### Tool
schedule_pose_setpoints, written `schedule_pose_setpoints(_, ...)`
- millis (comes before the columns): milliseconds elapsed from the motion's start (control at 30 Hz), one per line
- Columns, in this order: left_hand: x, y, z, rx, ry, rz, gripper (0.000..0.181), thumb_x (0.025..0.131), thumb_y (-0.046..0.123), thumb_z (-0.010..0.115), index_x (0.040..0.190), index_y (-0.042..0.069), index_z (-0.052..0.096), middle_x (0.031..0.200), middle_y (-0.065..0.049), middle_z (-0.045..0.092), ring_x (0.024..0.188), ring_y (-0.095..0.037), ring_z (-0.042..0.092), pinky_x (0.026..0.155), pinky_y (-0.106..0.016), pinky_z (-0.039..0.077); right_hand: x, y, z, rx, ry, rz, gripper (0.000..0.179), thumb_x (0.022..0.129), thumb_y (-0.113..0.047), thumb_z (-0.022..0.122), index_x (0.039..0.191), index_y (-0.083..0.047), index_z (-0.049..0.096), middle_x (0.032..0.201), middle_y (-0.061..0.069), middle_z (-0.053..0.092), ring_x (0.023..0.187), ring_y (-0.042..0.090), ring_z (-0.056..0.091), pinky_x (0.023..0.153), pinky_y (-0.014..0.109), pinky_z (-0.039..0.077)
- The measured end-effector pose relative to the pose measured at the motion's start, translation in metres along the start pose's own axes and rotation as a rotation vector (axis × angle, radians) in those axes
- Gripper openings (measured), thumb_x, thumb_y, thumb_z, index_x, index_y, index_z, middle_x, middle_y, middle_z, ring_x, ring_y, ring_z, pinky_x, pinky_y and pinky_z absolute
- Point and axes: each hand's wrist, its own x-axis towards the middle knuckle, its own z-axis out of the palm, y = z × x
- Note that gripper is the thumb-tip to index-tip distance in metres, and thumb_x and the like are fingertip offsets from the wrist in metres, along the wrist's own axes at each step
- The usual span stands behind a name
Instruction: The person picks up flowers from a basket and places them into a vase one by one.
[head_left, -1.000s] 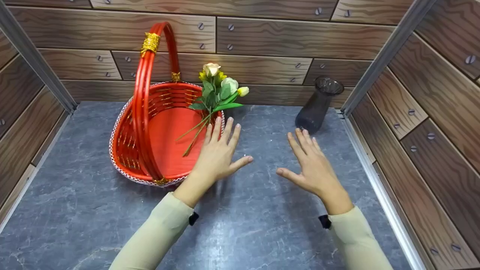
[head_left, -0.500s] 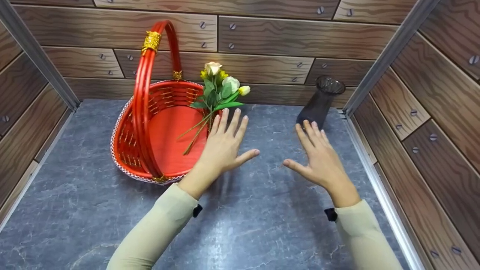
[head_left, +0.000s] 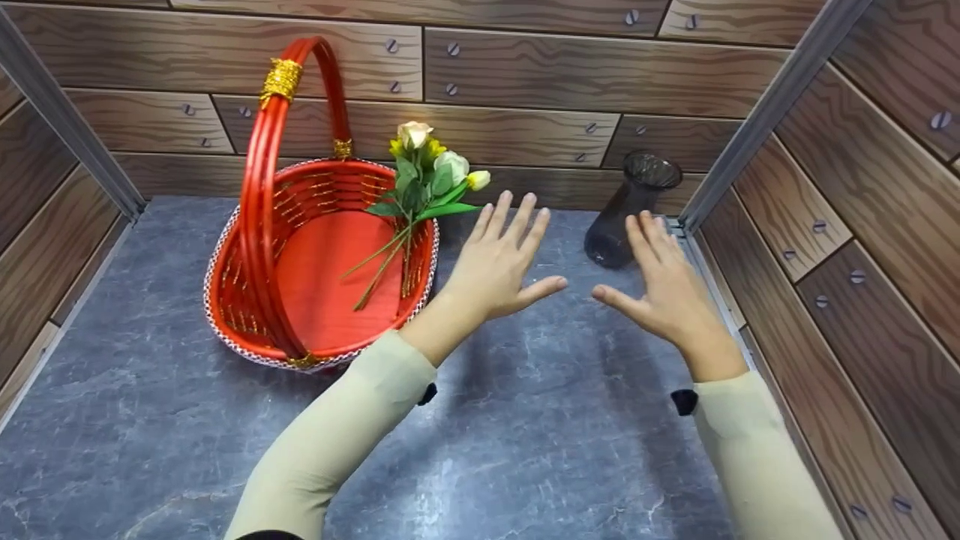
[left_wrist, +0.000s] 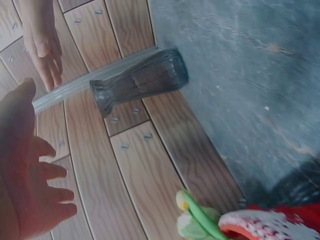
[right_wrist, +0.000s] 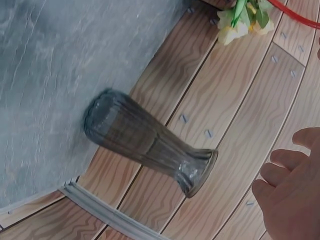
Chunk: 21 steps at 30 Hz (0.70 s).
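My left hand [head_left: 499, 262], fingers straight and spread, hovers between the red basket and the vase, holding nothing. The right hand [head_left: 667, 289] is also outstretched and bare, its fingertips overlapping the side of the dark glass vase [head_left: 611, 229] in the head view. The vase stands upright near the back right corner; its flared mouth [right_wrist: 202, 172] shows in the right wrist view. On the left, a red woven basket [head_left: 322, 345] with a tall arched handle holds several flowers [head_left: 435, 176]. Their stems lie inside it, while white and yellow blooms lean over its back right rim.
A grey marbled tabletop [head_left: 525, 435] lies under everything. Wood-patterned walls [head_left: 517, 67] close it in at the back and both sides, with metal strips [head_left: 780, 82] along the corners. The basket's handle [head_left: 259, 180] rises high on the left.
Both hands have moved right and forward toward the vase, the left one leaving its place over the basket's right rim. Basket, flowers and vase stay where they were; the view shifts slightly.
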Motion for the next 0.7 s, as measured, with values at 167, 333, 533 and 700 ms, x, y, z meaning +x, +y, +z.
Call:
schedule_pose_setpoints(167,0.016,0.010,-0.003,0.010,-0.029,0.013,0.097,0.092,0.080,0.020,0.162,0.014,0.005,0.168,-0.012,0.001,0.154,-0.037,-0.004,0.125,-0.050,0.002,0.003,0.011,-0.007,-0.007,-0.007,0.028,0.104,0.087,-0.063,0.065,0.161,-0.012,0.012,0.167,0.014,0.007,0.153,0.040,0.008,0.124,0.054,0.010)
schedule_pose_setpoints(333,0.029,0.017,-0.003,0.031,-0.065,0.015,0.098,0.092,0.081,0.015,0.162,0.015,0.000,0.168,-0.011,-0.003,0.154,-0.036,-0.004,0.125,-0.050,0.001,0.008,0.022,-0.008,-0.024,-0.022,0.055,0.104,0.087,-0.063,0.065,0.161,-0.013,0.012,0.167,0.014,0.007,0.153,0.038,0.007,0.123,0.055,0.011)
schedule_pose_setpoints(533,0.044,0.025,0.000,0.048,-0.097,0.029,0.098,0.091,0.081,0.010,0.161,0.015,-0.004,0.168,-0.011,-0.006,0.154,-0.036,-0.006,0.125,-0.049,0.000,0.013,0.031,-0.009,-0.031,-0.069,0.093,0.104,0.088,-0.066,0.061,0.162,-0.015,0.008,0.168,0.014,0.006,0.154,0.037,0.005,0.123,0.056,0.010)
schedule_pose_setpoints(700,0.056,0.026,0.004,0.055,-0.113,0.031,0.098,0.090,0.082,0.009,0.161,0.016,-0.004,0.169,-0.010,-0.004,0.154,-0.035,-0.004,0.125,-0.050,0.001,0.023,0.036,-0.011,-0.029,-0.084,0.117,0.104,0.088,-0.068,0.059,0.162,-0.017,0.007,0.168,0.014,0.005,0.154,0.038,0.005,0.121,0.060,0.012)
